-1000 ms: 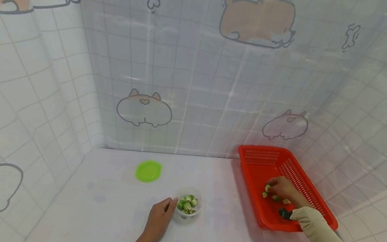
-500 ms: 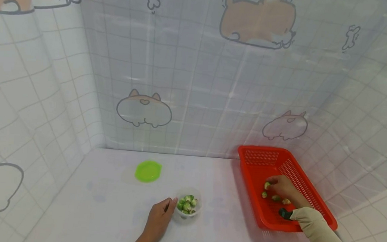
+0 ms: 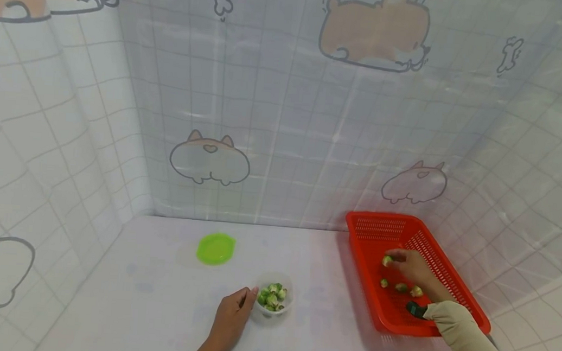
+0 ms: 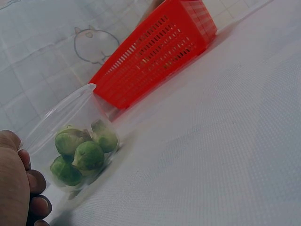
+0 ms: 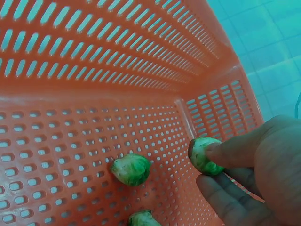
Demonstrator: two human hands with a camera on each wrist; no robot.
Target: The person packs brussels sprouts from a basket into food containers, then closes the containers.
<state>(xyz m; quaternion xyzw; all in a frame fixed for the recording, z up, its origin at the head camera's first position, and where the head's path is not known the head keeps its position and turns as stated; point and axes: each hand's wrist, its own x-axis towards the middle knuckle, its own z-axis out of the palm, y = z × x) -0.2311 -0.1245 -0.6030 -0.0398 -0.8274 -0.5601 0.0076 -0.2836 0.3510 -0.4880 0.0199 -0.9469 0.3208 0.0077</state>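
Observation:
A clear round plastic tub (image 3: 271, 315) stands on the table, holding several Brussels sprouts (image 4: 88, 155). My left hand (image 3: 232, 313) pinches the tub's near-left rim between thumb and curled fingers. Over at the right, my right hand (image 3: 410, 265) is inside the red slotted basket (image 3: 372, 307). Between its thumb and fingers it holds a Brussels sprout (image 5: 205, 155), raised over the basket floor. Other sprouts lie in the basket below the hand, among them a green one (image 5: 130, 169) in the right wrist view.
A bright green lid-like disc (image 3: 215, 248) lies flat on the table behind and left of the tub. Plastic sheeting (image 3: 285, 116) with cartoon animals hangs at the back and sides. The basket's walls rise around the right hand.
My right hand has lifted the pinched sprout up from beside another one and moved slightly toward the back of the basket. The left hand has stayed on the tub.

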